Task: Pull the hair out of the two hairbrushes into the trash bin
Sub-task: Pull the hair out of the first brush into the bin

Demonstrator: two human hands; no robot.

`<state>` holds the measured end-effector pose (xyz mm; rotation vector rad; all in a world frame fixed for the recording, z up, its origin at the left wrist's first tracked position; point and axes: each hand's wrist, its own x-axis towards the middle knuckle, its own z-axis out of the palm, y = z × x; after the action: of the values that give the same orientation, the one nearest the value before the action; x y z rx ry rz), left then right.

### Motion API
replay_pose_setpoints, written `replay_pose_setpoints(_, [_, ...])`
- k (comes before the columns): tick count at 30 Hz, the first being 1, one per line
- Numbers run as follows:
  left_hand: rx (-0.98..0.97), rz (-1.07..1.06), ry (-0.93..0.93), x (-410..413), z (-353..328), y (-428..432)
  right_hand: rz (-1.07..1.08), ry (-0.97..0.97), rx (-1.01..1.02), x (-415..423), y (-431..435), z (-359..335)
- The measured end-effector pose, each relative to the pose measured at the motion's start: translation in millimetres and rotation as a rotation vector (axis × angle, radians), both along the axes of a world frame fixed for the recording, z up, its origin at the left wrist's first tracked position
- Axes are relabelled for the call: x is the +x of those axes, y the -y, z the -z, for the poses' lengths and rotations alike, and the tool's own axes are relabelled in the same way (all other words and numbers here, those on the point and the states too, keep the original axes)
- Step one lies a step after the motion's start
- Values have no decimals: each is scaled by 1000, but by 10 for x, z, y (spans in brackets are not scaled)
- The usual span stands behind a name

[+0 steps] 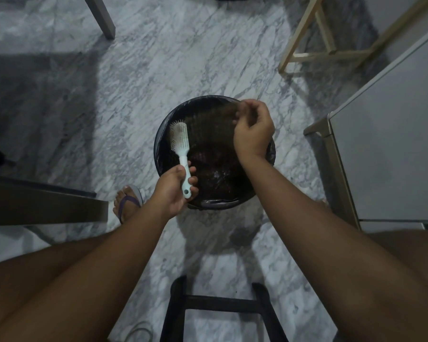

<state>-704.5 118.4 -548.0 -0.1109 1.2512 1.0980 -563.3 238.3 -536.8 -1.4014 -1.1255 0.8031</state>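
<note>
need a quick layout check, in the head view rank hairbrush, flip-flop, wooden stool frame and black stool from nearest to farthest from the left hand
1. hairbrush: held in the left hand, over the trash bin.
2. flip-flop: on the floor just left of the hand.
3. black stool: bottom centre.
4. wooden stool frame: top right, farthest.

1 hairbrush (pixel 181 141), 1 trash bin (pixel 163 134), 2 hands, 1 sandal (pixel 131 201)

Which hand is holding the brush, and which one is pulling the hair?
The left hand grips the pale hairbrush by its handle. The right hand holds no brush: it pinches stretched strands of hair over the black trash bin.
</note>
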Motion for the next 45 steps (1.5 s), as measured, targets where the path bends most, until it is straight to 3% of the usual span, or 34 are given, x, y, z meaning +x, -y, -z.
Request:
replay_pose_setpoints(2, [22,10,3,-17,-7,10,-49,136,-177,69,-11,76])
replay_pose_setpoints(6, [63,62,-14,2,-29,7,-549,744,-782,239,96,151])
replay_pose_setpoints(9, [93,123,-36,13,-35,6,-813,841,-1004,269,100,165])
replay_pose_setpoints(11, [96,164,-63,23,-40,7,-847,723,-884,246,66,170])
replay_pose_setpoints(14, [82,191,-54,48,-35,-6,-737,419,-603,166,14,179])
replay_pose_setpoints(16, [72,195,-12,71,-37,-27,-682,335,-499,85,-18,194])
replay_pose_setpoints(21, [68,191,74,119,-56,-123,-493,354,-453,-38,-23,213])
replay_pose_setpoints(26, [49,129,96,125,-75,-194,-287,234,-400,-50,-49,163])
replay_pose_setpoints(37, [-45,108,-59,265,-131,-197,116,221,69,120,-118,-131])
replay_pose_setpoints(40, [-73,76,-36,269,-162,-209,185,174,-16,160,-86,-164])
replay_pose_setpoints(42, [-66,102,-70,246,-153,-207,-40,269,-296,218,-73,-133])
replay_pose_setpoints(45, [-37,143,-71,220,-112,-202,-497,645,-717,225,24,-89])
